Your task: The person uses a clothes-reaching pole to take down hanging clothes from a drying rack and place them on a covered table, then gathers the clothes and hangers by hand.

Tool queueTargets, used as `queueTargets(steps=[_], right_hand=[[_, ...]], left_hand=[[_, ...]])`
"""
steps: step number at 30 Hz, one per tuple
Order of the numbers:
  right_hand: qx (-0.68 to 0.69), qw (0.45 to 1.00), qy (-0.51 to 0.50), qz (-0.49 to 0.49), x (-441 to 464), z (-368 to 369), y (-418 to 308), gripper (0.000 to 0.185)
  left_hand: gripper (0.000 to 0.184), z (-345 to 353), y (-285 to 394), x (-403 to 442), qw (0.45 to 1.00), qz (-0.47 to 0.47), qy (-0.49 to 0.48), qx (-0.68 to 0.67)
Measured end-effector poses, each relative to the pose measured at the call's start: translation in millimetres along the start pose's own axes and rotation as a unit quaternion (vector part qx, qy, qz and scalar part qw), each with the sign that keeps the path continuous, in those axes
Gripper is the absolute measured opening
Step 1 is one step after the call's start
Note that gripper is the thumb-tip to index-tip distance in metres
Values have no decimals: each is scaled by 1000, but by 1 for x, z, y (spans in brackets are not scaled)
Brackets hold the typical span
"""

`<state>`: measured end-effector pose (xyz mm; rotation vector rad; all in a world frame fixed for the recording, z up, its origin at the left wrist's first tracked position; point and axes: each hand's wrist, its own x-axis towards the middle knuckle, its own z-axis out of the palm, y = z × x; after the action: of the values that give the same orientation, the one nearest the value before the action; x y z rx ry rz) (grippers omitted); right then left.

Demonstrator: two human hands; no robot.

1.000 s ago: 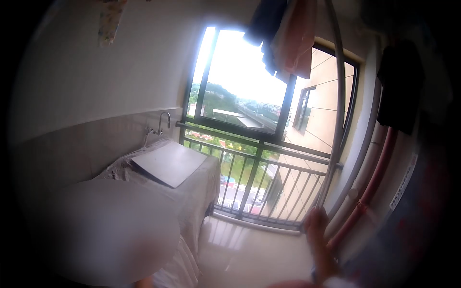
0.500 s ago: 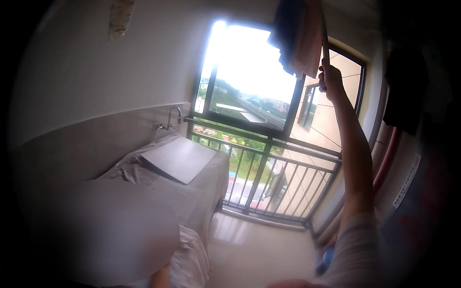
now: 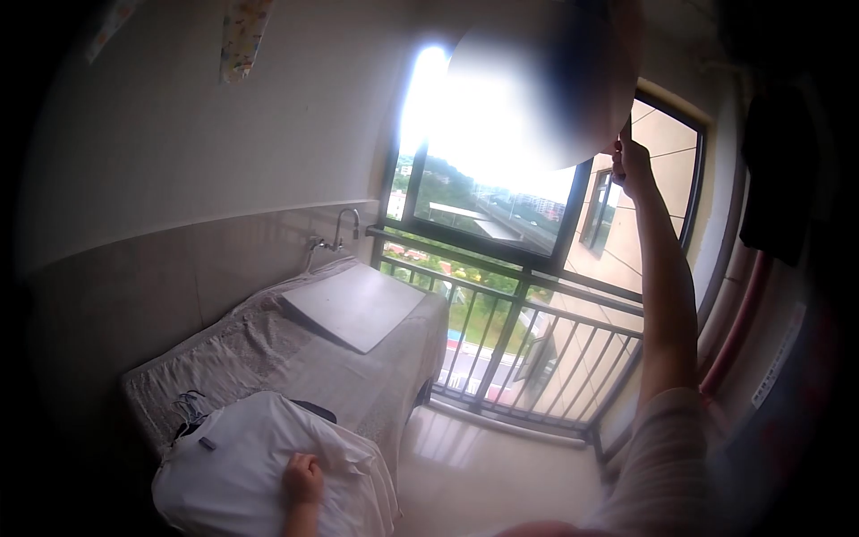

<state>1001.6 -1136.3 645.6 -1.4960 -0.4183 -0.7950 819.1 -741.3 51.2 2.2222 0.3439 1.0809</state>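
My right hand [image 3: 633,167] is raised at the upper right, its fingers wrapped round a thin dark pole [image 3: 626,127]. A blurred patch hides the upper end of the pole and most of the dark and pinkish hanging cloth there. Low in the view, my left hand [image 3: 304,479] rests on a white garment [image 3: 259,447], fingers curled in against its fabric. Thin dark hanger hooks [image 3: 191,408] show at the garment's left end, and a small dark tag lies on it.
A cloth-covered counter [image 3: 358,394] stands along the left wall, with a pale flat board [image 3: 353,307] on it beside a metal tap [image 3: 344,224]. Ahead are a window and a metal railing [image 3: 519,304]. A dark garment [image 3: 778,170] hangs at the right.
The view has shifted slightly, so the room appears further right. My left hand and the white garment now show clearly where blur was. My right hand stays raised on the pole.
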Motion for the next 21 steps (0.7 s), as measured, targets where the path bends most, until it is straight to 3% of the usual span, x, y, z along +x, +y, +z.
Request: queueTargets(steps=[2,14,21], right_hand=[[-6,1000,-25,-12,3,-13,4,33],[-113,992,52,35,-18,-28,47,36],[-137,986,97,-27,6,-10,65,39]], left_hand=[[11,-1,2,1,1000,4,3,3],[12,-4,5,3,1000,-1,-8,0],[12,-5,7,3,1000,-9,-15,2]])
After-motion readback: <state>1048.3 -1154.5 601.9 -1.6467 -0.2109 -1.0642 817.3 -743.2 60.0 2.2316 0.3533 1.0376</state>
